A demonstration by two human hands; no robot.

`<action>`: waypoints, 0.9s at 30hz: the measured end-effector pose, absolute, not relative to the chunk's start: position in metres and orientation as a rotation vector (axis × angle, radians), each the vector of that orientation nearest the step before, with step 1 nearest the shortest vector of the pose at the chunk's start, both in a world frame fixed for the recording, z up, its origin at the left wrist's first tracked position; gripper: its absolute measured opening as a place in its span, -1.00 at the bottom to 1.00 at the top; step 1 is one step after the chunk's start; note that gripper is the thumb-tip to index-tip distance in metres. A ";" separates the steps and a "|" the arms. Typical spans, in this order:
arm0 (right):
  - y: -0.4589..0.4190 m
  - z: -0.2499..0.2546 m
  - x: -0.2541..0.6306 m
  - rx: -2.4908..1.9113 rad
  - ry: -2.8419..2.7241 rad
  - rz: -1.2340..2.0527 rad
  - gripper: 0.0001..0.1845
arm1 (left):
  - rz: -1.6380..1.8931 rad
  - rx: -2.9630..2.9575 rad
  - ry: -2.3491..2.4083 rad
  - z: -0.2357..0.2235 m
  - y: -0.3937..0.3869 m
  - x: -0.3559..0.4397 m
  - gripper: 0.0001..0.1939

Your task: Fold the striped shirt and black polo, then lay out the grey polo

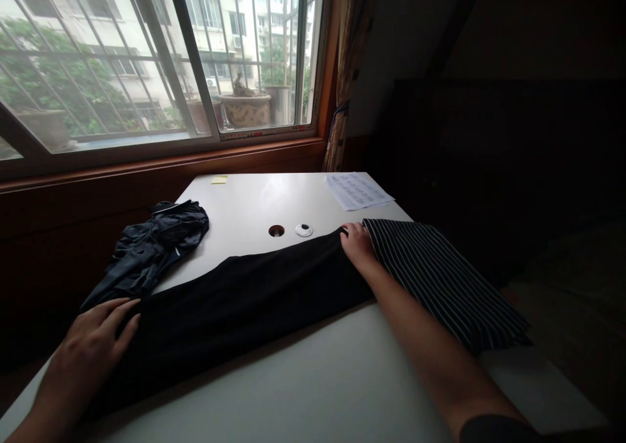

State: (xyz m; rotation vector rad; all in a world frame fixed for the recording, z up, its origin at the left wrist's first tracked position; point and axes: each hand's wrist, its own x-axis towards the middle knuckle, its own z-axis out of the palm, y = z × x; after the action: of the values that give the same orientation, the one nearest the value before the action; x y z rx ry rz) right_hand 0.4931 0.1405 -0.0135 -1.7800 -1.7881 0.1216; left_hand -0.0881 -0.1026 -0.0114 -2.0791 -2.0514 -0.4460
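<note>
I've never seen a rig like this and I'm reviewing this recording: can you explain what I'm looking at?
There is no machine: one camera on a person's head looks forward and down at their bare hands. The left hand and right hand touch opposite ends of a long black cloth on a white table; how firmly the fingers grip is unclear. Striped cloth lies right, crumpled dark cloth left. Farther back are papers and a yellow note, with a window beyond.

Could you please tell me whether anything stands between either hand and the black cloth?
Nothing visible does: the left hand and right hand both touch the black cloth. The crumpled dark cloth lies beyond the left hand, the striped cloth beside the right; neither intervenes.
</note>
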 end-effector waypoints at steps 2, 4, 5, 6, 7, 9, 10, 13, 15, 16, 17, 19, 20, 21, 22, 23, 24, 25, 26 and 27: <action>0.126 -0.011 0.470 -1.670 -1.909 0.009 -0.61 | -0.480 -2.215 -1.835 -0.001 -0.084 -0.051 -0.49; 0.106 -0.010 0.437 -1.522 -2.055 -0.080 -0.56 | -0.427 -2.364 -1.657 0.005 -0.063 -0.007 -0.46; 0.095 -0.011 0.419 -1.453 -2.129 -0.086 -0.52 | -0.396 -2.412 -1.583 0.006 -0.053 0.017 -0.44; 0.084 -0.013 0.400 -1.373 -2.232 -0.055 -0.48 | -0.354 -2.445 -1.531 0.004 -0.043 0.041 -0.41; 0.074 -0.016 0.383 -1.281 -2.353 0.000 -0.44 | -0.331 -2.463 -1.493 0.001 -0.034 0.064 -0.40; 0.058 -0.025 0.357 -1.137 -2.532 0.089 -0.38 | -0.272 -2.507 -1.468 -0.009 -0.018 0.100 -0.41; 0.054 -0.029 0.350 -1.107 -2.572 0.109 -0.35 | -0.248 -2.517 -1.483 -0.015 -0.013 0.112 -0.41; 0.059 -0.037 0.358 -1.171 -2.601 0.137 -0.27 | -0.220 -2.512 -1.563 -0.030 -0.003 0.120 -0.40; 0.073 -0.038 0.383 -1.306 -2.575 0.146 -0.24 | -0.242 -2.496 -1.610 -0.036 -0.005 0.106 -0.40; 0.082 -0.038 0.400 -1.386 -2.553 0.146 -0.24 | -0.253 -2.487 -1.634 -0.037 -0.007 0.094 -0.39; 0.090 -0.037 0.417 -1.473 -2.525 0.144 -0.24 | -0.261 -2.474 -1.661 -0.038 -0.011 0.082 -0.39; 0.106 -0.038 0.450 -1.648 -2.447 0.132 -0.27 | -0.258 -2.444 -1.723 -0.040 -0.020 0.056 -0.37; 0.111 -0.039 0.464 -1.700 -2.428 0.122 -0.28 | -0.253 -2.427 -1.750 -0.041 -0.025 0.043 -0.37; 0.116 -0.040 0.475 -1.731 -2.414 0.096 -0.30 | -0.250 -2.412 -1.769 -0.042 -0.031 0.032 -0.38; 0.119 -0.041 0.483 -1.742 -2.412 0.071 -0.31 | -0.249 -2.399 -1.777 -0.043 -0.036 0.022 -0.39; 0.121 -0.042 0.489 -1.741 -2.416 0.048 -0.32 | -0.248 -2.392 -1.776 -0.044 -0.041 0.014 -0.39; 0.122 -0.043 0.492 -1.733 -2.421 0.025 -0.33 | -0.246 -2.392 -1.766 -0.045 -0.046 0.008 -0.39; 0.122 -0.044 0.492 -1.724 -2.424 0.005 -0.34 | -0.242 -2.399 -1.752 -0.045 -0.050 0.004 -0.39; 0.120 -0.044 0.492 -1.717 -2.419 -0.016 -0.35 | -0.237 -2.413 -1.735 -0.045 -0.054 0.001 -0.38; 0.118 -0.043 0.491 -1.712 -2.405 -0.043 -0.36 | -0.229 -2.432 -1.714 -0.044 -0.059 -0.001 -0.38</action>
State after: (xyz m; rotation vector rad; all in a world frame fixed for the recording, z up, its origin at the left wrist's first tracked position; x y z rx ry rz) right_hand 0.4906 0.1178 -0.0430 -1.7116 -2.4053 -0.0429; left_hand -0.0011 -0.0586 -0.0440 -2.4317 -1.7140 -0.2292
